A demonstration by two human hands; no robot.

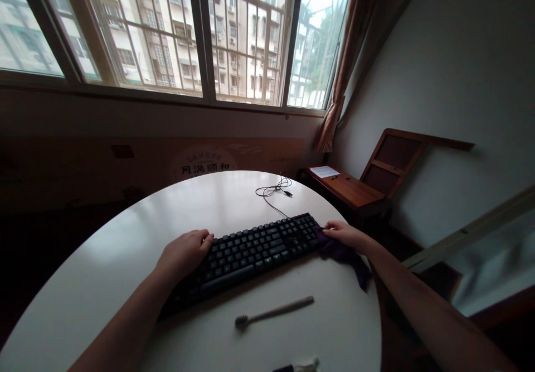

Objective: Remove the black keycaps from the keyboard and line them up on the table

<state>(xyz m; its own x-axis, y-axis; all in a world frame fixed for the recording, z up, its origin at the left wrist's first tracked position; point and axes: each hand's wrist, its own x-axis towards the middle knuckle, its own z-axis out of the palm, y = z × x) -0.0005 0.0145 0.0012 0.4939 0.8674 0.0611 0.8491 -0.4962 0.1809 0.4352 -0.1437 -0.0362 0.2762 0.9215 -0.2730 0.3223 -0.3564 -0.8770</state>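
Observation:
A black keyboard [254, 249] lies at a slant across the white round table. My left hand [186, 254] is closed on its left part, the thumb along the far edge and the other fingers partly hidden. At the keyboard's right end, my right hand [345, 233] pinches a dark purple cloth [345, 257]. The cloth touches that end and trails over the tabletop toward the table's right edge. From the far side runs a thin black cable [271, 200], loosely coiled, with a USB plug. Nearer to me lies a grey toothbrush [276, 312], bristle head to the left.
The round table [125, 260] has its curved edge close to my right forearm. A small dark-and-white object [296, 367] is cut off at the bottom. Beyond stands a wooden bench [355, 188] with papers [325, 172] on it. Barred windows [246, 43] fill the back.

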